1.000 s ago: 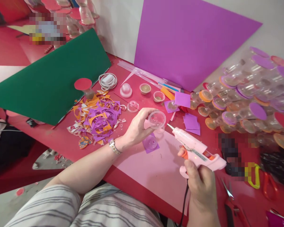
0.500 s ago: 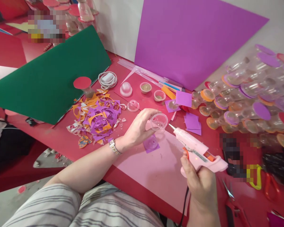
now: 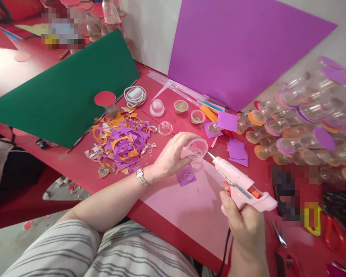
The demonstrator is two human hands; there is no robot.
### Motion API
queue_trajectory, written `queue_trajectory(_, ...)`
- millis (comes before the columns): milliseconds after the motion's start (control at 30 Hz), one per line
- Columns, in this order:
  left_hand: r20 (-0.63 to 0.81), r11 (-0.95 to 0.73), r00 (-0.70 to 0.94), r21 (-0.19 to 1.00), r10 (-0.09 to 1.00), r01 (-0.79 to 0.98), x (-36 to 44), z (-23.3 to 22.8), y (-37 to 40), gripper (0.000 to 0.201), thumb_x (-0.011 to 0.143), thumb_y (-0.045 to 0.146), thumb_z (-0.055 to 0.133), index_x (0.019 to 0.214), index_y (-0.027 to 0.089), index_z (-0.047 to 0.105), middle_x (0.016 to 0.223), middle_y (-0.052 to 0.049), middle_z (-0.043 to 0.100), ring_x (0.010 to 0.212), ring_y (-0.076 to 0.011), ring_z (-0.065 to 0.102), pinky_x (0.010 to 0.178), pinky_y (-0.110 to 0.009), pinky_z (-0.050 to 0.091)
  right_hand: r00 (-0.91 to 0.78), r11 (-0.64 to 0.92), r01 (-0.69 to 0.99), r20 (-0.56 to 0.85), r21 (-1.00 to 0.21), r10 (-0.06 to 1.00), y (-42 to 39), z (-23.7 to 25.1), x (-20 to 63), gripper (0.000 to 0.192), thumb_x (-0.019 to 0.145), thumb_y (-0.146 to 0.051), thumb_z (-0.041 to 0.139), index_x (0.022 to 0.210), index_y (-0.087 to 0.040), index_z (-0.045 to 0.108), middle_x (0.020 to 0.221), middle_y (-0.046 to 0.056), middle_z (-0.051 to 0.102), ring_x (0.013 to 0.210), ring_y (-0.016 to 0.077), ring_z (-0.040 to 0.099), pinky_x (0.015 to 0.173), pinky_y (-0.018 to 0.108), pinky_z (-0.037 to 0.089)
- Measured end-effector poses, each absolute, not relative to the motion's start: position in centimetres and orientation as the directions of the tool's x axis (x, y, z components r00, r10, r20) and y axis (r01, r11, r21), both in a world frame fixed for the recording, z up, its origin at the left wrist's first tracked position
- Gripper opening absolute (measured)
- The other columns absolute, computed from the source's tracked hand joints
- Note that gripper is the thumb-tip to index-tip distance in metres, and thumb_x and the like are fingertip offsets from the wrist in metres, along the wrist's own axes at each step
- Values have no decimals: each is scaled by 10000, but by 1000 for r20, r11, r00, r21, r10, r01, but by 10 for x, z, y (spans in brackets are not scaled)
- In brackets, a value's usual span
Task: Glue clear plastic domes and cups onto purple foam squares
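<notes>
My left hand (image 3: 173, 156) is closed on a clear plastic dome cup (image 3: 197, 149), held tilted above the table with its round rim towards me. In my right hand (image 3: 245, 223) is a pink glue gun (image 3: 242, 181), its metal nozzle pointing at the right side of the cup's rim. A finger lies at the orange trigger. Whether the nozzle touches the rim I cannot tell. Below the cup, a clear dome (image 3: 186, 174) sits on a purple square on the pink sheet (image 3: 187, 207). The black cord (image 3: 226, 246) hangs from the glue gun's handle.
Purple and orange scraps (image 3: 123, 142) are heaped on the left, before a green board (image 3: 66, 88). Two small cups of sand (image 3: 180, 107) stand behind. Stacked clear bottle shapes (image 3: 300, 115) crowd the right, with red-handled scissors (image 3: 288, 257) nearer me. Purple squares (image 3: 238, 152) lie right of centre.
The view has shifted slightly, so the things on the table appear a little further right. Both hands keep their holds, and the nozzle stays beside the cup's rim.
</notes>
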State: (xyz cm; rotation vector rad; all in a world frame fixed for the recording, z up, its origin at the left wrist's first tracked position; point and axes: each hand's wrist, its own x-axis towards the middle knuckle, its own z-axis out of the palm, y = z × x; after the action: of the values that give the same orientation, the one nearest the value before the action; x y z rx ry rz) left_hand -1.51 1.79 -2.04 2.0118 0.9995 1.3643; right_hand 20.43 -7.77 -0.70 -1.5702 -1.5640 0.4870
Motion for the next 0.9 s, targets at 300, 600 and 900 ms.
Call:
queue_trajectory(300,513,-567,244,764,823,308,-15,-21,19,362,930,382,578,1232,189,534,1207,-125,634,1102,-250,606,959,-393,505,123,118,625,246,-772,961,-80,-17,209,329,807,-523,676,784,-196,702,673,72,716,641,238,701,623,341,606)
queue_trajectory(600,564,-616,248,727,787,303,-15,-23,19,326,916,300,596,1213,181,534,1174,-120,642,1083,-238,614,939,-376,511,125,123,623,254,-772,959,-81,-19,211,253,803,-448,692,798,-195,693,697,65,729,629,231,705,627,341,606)
queue_trajectory(900,546,-606,265,732,795,312,-15,-23,19,323,921,325,598,1211,193,540,1186,-120,641,1101,-240,612,936,-384,520,116,163,670,320,-724,940,-74,1,203,272,794,-455,689,690,-204,671,555,33,660,486,193,627,536,312,574)
